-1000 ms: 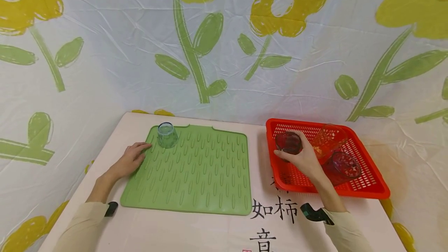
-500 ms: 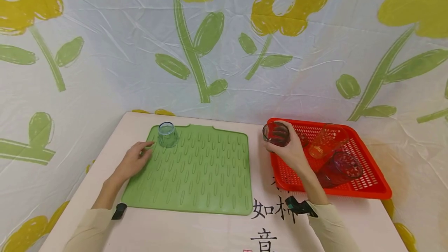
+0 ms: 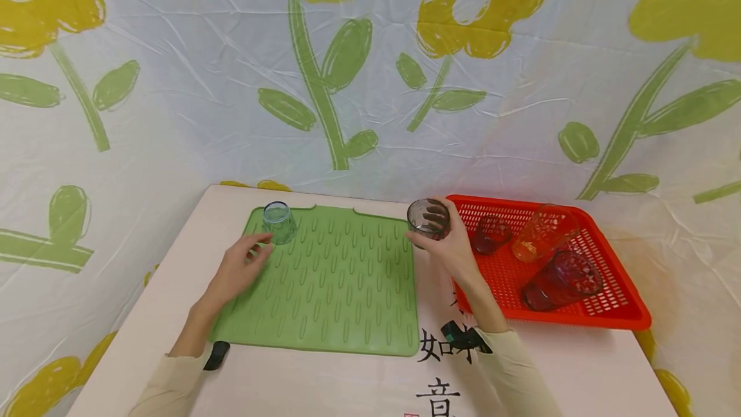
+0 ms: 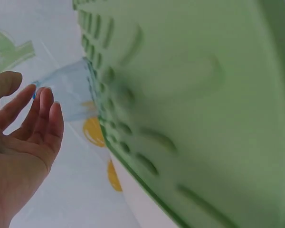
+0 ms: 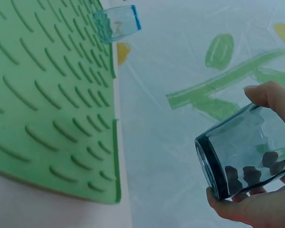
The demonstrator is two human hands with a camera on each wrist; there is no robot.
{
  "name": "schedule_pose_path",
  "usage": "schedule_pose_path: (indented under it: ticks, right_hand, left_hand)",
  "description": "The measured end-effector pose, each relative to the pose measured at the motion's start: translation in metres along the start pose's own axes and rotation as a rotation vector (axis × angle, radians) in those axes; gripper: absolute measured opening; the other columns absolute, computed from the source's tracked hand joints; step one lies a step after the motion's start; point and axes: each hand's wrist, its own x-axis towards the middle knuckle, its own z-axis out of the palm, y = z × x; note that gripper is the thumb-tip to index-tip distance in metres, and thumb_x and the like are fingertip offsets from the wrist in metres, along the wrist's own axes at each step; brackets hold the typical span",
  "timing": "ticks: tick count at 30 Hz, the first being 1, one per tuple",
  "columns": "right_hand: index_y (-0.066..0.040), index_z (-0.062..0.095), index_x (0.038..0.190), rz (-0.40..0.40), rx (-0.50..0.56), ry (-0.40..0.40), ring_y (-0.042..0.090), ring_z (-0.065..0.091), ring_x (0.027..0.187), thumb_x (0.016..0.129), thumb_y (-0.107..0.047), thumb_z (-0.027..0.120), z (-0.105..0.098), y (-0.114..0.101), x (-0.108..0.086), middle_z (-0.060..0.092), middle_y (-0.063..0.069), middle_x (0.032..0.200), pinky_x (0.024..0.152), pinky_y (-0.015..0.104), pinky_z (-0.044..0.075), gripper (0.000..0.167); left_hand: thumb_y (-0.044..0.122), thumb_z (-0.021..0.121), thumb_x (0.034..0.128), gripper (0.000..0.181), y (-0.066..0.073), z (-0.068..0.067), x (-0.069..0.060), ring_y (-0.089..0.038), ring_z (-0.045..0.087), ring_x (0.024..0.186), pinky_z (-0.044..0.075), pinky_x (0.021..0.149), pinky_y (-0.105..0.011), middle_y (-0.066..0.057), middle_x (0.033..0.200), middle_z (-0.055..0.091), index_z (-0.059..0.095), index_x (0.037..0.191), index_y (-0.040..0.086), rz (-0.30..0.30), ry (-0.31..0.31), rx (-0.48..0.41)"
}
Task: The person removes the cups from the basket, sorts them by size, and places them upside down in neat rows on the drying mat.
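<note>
Smoky glass [image 3: 418, 216] in transfer by my judgement, held at 2 o'clock of the green mat [image 3: 336, 314].
I read the right hand [image 3: 455, 246] as gripping it, thumb opposite fingers; the left hand's [image 3: 238, 268] fingers were loosely curved near the blue glass [image 3: 281, 229] at 11 o'clock, contact unconfirmed. I judged the next move to require a steady grip and level lowering. The right wrist view showed the gap from glass to mat; only the head view showed the red basket [image 3: 639, 314] at 3 o'clock.
</note>
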Motion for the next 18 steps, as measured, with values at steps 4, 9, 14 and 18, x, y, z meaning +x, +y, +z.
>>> schedule_pose_path:
  ticks: [4, 9, 14, 18]
  right_hand:
    - [-0.012, 0.045, 0.147, -0.008, -0.002, 0.013, 0.035, 0.053, 0.129, 0.082, -0.004, 0.086, 0.015, 0.003, 0.002, 0.053, 0.016, 0.139, 0.093, 0.028, 0.052, 0.077]
    - [-0.010, 0.047, 0.146, -0.045, 0.013, 0.023, 0.036, 0.054, 0.127, 0.081, -0.003, 0.087, 0.033, 0.007, 0.005, 0.055, 0.017, 0.137, 0.099, 0.044, 0.052, 0.076]
    - [-0.005, 0.048, 0.145, -0.081, 0.063, 0.017, 0.038, 0.054, 0.127, 0.081, 0.000, 0.086, 0.048, 0.013, 0.008, 0.054, 0.021, 0.138, 0.104, 0.057, 0.045, 0.074]
    - [-0.004, 0.047, 0.146, -0.088, 0.097, 0.001, 0.040, 0.052, 0.130, 0.082, 0.000, 0.085, 0.059, 0.018, 0.008, 0.050, 0.025, 0.142, 0.107, 0.060, 0.042, 0.074]
  left_hand:
    - [0.007, 0.061, 0.1041, 0.031, 0.011, 0.007, 0.005, -0.023, 0.060, 0.096, 0.051, 0.077, -0.025, -0.017, 0.116, 0.066, 0.064, 0.132, -0.004, 0.003, 0.004, -0.036]
    - [0.012, 0.062, 0.1046, 0.032, 0.023, 0.017, 0.011, -0.022, 0.062, 0.099, 0.052, 0.080, -0.027, -0.013, 0.117, 0.067, 0.064, 0.134, -0.001, -0.006, -0.002, -0.080]
    - [0.013, 0.064, 0.1039, 0.034, 0.038, 0.026, 0.017, -0.024, 0.064, 0.101, 0.054, 0.083, -0.030, -0.014, 0.120, 0.067, 0.064, 0.135, 0.001, -0.006, -0.015, -0.128]
    - [0.014, 0.066, 0.1029, 0.036, 0.048, 0.035, 0.021, -0.024, 0.064, 0.105, 0.054, 0.085, -0.032, -0.014, 0.126, 0.066, 0.063, 0.137, 0.003, -0.010, -0.031, -0.170]
